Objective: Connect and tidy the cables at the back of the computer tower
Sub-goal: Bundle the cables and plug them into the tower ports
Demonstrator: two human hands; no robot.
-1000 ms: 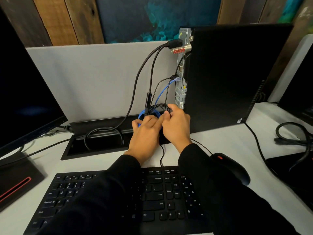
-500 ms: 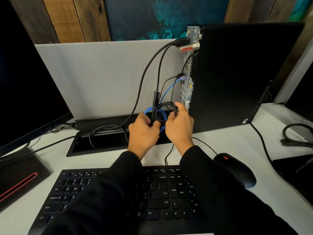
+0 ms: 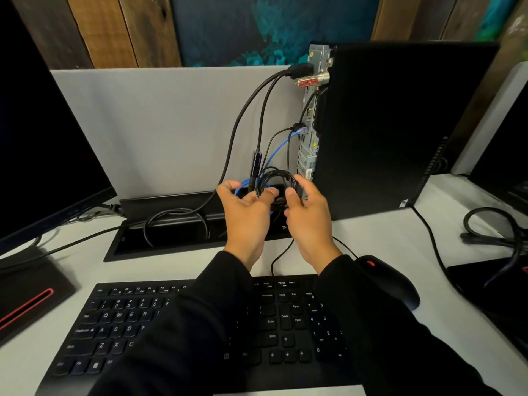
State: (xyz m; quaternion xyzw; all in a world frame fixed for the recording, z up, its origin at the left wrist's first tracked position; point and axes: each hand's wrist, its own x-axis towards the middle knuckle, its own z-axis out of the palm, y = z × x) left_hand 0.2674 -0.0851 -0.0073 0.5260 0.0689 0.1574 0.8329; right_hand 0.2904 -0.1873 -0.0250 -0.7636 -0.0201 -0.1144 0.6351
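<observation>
A black computer tower (image 3: 400,130) stands on the desk with its rear panel (image 3: 310,115) facing left. Black cables (image 3: 245,115) and a blue cable (image 3: 278,148) run from its ports down to a coiled bundle of black cables (image 3: 275,178) just left of the tower's base. My left hand (image 3: 245,212) holds the bundle from the left, thumb against the coil, the other fingers spread. My right hand (image 3: 307,212) grips the coil from the right, thumb and fingers curled round it.
A black cable tray (image 3: 171,232) is sunk in the desk behind a black keyboard (image 3: 200,324). A black mouse (image 3: 388,281) lies to the right, a monitor (image 3: 43,124) at left. More black cables (image 3: 491,227) lie at far right.
Both hands have lifted the coiled bundle slightly and moved apart. My left hand's fingers have opened out from a closed grip.
</observation>
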